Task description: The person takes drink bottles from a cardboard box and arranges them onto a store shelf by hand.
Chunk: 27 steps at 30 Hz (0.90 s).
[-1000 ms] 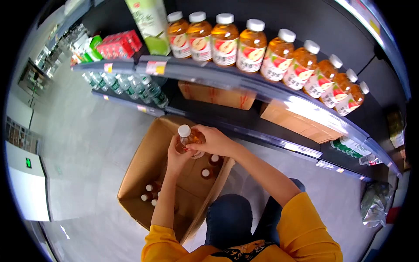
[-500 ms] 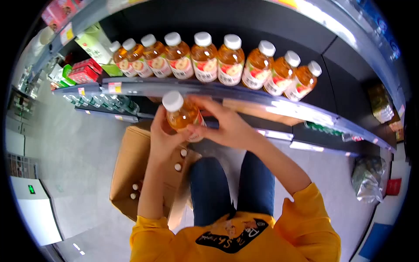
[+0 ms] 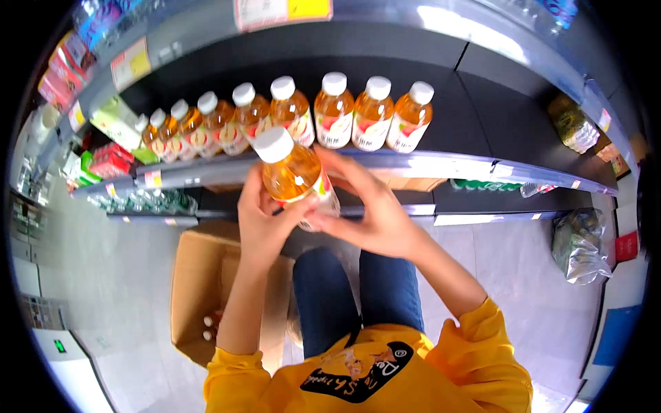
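A bottle of amber apple drink (image 3: pixel 295 175) with a white cap is raised before the shelf, leaning a little to the left. My left hand (image 3: pixel 267 227) wraps round its left side, thumb across the front. On the other side, my right hand (image 3: pixel 375 213) has its thumb at the lower label and its fingers curled behind the bottle, partly hidden. Several like bottles (image 3: pixel 335 113) stand upright in a row on the shelf (image 3: pixel 447 164) just beyond my hands.
An open cardboard box (image 3: pixel 189 289) with a few capped bottles (image 3: pixel 210 321) stands on the floor at my left. Cartons (image 3: pixel 113 122) fill the shelf's left end. Price tags line the upper shelf edge (image 3: pixel 385 15). A plastic bag (image 3: pixel 578 244) lies at the right.
The view has shifted, and the shelf row now appears further left and lower. The held bottle looks nearer and larger. Both hands stay on it.
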Each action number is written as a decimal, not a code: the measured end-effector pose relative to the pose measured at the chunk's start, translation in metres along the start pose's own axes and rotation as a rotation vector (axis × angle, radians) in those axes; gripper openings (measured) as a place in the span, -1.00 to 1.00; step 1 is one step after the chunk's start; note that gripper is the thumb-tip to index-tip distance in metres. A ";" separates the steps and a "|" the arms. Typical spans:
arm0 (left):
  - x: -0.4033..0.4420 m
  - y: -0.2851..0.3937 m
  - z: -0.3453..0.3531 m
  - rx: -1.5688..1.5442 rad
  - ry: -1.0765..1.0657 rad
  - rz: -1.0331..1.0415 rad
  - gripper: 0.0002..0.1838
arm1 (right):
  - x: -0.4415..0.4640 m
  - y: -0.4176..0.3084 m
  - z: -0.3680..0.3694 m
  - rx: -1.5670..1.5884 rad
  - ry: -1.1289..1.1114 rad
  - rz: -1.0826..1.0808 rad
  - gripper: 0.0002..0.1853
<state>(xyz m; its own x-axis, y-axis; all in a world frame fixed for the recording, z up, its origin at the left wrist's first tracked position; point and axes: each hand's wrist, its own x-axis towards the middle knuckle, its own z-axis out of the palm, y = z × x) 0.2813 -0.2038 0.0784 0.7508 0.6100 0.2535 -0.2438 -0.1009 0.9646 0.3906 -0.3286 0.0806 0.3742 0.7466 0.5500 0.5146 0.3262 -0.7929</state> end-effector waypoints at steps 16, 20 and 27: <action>0.016 -0.040 0.171 -0.235 -0.446 0.065 -0.47 | -0.093 0.021 -0.125 -0.056 0.451 0.258 -0.21; 0.029 -0.055 0.205 0.035 -0.422 0.320 -0.40 | -0.091 0.034 -0.161 -0.199 0.414 0.170 -0.28; 0.060 -0.065 0.217 0.198 -0.314 0.447 -0.34 | -0.055 0.054 -0.185 -0.372 0.431 0.112 -0.33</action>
<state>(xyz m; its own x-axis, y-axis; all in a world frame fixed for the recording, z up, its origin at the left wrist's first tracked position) 0.4758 -0.3312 0.0472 0.7547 0.2154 0.6197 -0.4821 -0.4586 0.7465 0.5404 -0.4592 0.0557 0.6823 0.4357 0.5870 0.6610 -0.0247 -0.7500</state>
